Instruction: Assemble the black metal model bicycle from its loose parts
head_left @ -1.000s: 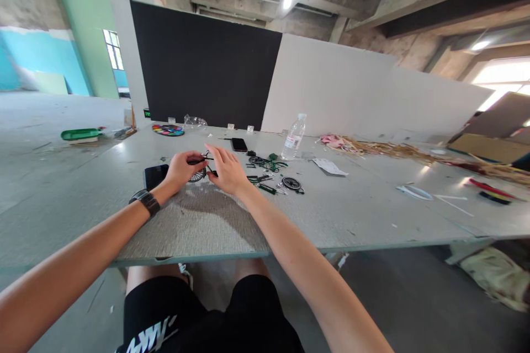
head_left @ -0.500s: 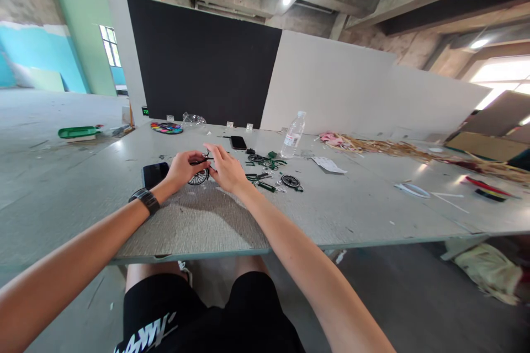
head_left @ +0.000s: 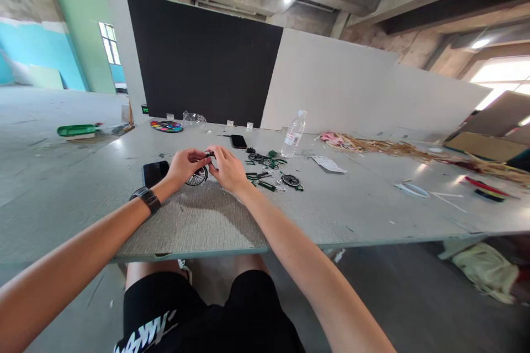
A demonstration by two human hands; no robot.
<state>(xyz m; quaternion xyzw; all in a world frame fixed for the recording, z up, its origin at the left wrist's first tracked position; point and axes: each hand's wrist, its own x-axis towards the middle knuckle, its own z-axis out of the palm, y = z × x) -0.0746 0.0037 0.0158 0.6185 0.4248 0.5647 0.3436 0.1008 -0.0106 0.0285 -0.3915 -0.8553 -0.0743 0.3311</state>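
My left hand (head_left: 184, 164) and my right hand (head_left: 229, 167) meet over a small model bicycle part with a spoked wheel (head_left: 197, 177) on the grey table (head_left: 215, 220). Both hands pinch the dark frame piece above the wheel, fingertips touching it between them. My left wrist wears a black watch (head_left: 144, 199). Just right of my right hand lie loose green and black bicycle parts (head_left: 265, 168) and a second small wheel (head_left: 291, 180). A black phone (head_left: 154, 172) lies beside my left hand.
A clear water bottle (head_left: 293, 136) stands behind the parts, with another black phone (head_left: 238, 142) near it. A colourful paint palette (head_left: 167, 127) and a green tray (head_left: 77, 130) sit at the far left. Straw-like scraps (head_left: 385, 147), paper (head_left: 328, 164) and red and black tools (head_left: 488, 190) lie to the right.
My right hand's fingers, spread a second ago, have curled in and closed on the frame piece. Both hands have drawn together over the wheel.
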